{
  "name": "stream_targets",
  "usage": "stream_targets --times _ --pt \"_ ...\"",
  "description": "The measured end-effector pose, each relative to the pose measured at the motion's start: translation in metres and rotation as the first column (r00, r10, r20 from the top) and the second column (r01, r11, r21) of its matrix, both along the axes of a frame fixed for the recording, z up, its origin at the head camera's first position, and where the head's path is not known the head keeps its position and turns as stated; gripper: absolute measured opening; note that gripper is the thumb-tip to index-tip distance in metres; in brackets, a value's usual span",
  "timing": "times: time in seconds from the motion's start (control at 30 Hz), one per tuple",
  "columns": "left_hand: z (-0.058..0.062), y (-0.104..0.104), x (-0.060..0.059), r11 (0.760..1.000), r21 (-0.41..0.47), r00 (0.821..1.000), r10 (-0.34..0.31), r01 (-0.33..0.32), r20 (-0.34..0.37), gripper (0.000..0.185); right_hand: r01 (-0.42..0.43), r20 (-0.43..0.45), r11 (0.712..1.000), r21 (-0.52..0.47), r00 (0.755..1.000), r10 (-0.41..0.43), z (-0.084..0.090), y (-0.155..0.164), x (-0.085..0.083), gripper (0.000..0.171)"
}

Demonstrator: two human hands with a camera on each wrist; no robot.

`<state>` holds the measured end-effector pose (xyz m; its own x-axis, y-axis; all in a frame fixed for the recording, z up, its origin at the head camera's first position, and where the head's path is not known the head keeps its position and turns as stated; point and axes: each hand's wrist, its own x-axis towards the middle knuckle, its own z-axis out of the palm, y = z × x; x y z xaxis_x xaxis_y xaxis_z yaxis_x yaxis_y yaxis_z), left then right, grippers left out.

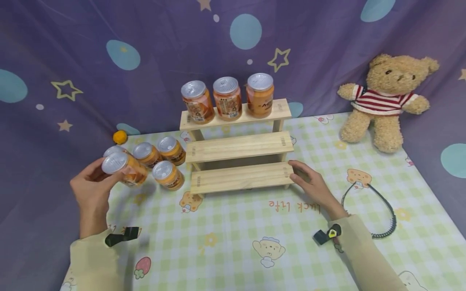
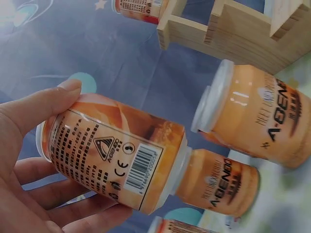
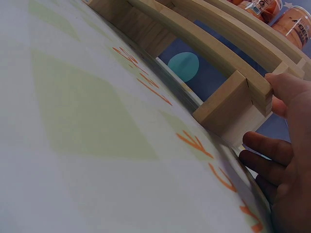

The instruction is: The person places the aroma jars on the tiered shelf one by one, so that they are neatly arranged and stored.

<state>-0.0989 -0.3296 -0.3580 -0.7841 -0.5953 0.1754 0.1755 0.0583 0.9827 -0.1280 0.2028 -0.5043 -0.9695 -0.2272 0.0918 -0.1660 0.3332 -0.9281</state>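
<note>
My left hand (image 1: 92, 184) grips an orange can (image 1: 125, 169) with a silver lid, at the left of the rack. In the left wrist view the can's barcode label faces the camera, thumb on one side and fingers beneath. Several similar cans (image 1: 168, 176) stand close by on the cloth. A three-step wooden rack (image 1: 240, 147) stands in the middle, with three orange cans (image 1: 227, 99) in a row on its top step. At the rack's right end, my right hand (image 1: 313, 184) holds the end of the lowest board (image 3: 209, 46) between thumb and forefinger.
A teddy bear (image 1: 387, 101) in a striped shirt sits at the back right. A black coiled cord (image 1: 391, 220) lies beside the right forearm. Near the back left is a small yellow ball (image 1: 120, 137). Purple curtain (image 1: 167, 48) hangs behind the checked tablecloth (image 1: 225, 250).
</note>
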Motion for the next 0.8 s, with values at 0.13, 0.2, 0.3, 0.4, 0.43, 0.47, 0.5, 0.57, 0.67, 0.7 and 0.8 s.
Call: stream_targets --times 0.13,0.2,0.3,0.4,0.43,0.47,0.5,0.57,0.67,0.7,0.8 --pt "0.008 0.002 -0.003 0.999 -0.047 1.0 -0.017 0.016 -0.02 0.055 0.001 0.003 1.0 0.002 1.0 -0.001 -0.001 0.0 0.0 0.048" --pt "0.012 0.003 -0.004 0.998 -0.063 0.999 -0.025 0.023 -0.025 0.054 0.0 0.001 1.0 0.0 1.0 0.0 -0.002 0.0 0.0 0.048" --pt "0.019 0.006 -0.007 0.997 -0.065 0.998 -0.045 0.042 -0.046 0.055 0.001 -0.004 1.0 0.001 1.0 -0.001 -0.003 0.001 -0.001 0.048" --pt "0.025 0.01 -0.008 0.995 -0.079 0.996 -0.065 0.06 -0.058 0.055 -0.001 -0.008 1.0 0.0 1.0 0.001 -0.005 0.002 -0.002 0.047" --pt "0.027 0.012 -0.008 0.994 -0.08 0.995 -0.073 0.068 -0.064 0.056 -0.003 -0.008 1.0 -0.002 1.0 0.003 -0.005 0.002 -0.002 0.047" --pt "0.029 0.014 -0.009 0.994 -0.084 0.994 -0.081 0.075 -0.071 0.056 -0.004 -0.008 1.0 -0.003 1.0 0.004 -0.006 0.002 -0.002 0.047" --pt "0.031 0.016 -0.009 0.993 -0.089 0.994 -0.083 0.076 -0.069 0.056 -0.006 -0.008 1.0 -0.003 1.0 0.006 -0.006 0.002 -0.002 0.047" --pt "0.034 0.02 -0.01 0.993 -0.077 0.992 -0.092 0.086 -0.083 0.056 -0.006 -0.01 1.0 -0.003 1.0 0.006 -0.005 0.002 -0.002 0.047" --pt "0.04 0.028 -0.012 0.993 -0.055 0.987 -0.108 0.102 -0.117 0.055 -0.007 -0.012 1.0 -0.001 1.0 0.007 -0.003 0.001 -0.001 0.048" --pt "0.041 0.03 -0.012 0.993 -0.054 0.986 -0.11 0.104 -0.123 0.054 -0.007 -0.012 1.0 -0.001 1.0 0.007 -0.003 0.001 -0.001 0.048" --pt "0.045 0.037 -0.015 0.991 -0.07 0.983 -0.121 0.112 -0.137 0.052 -0.007 -0.01 1.0 -0.003 1.0 0.007 -0.002 0.001 -0.001 0.048"
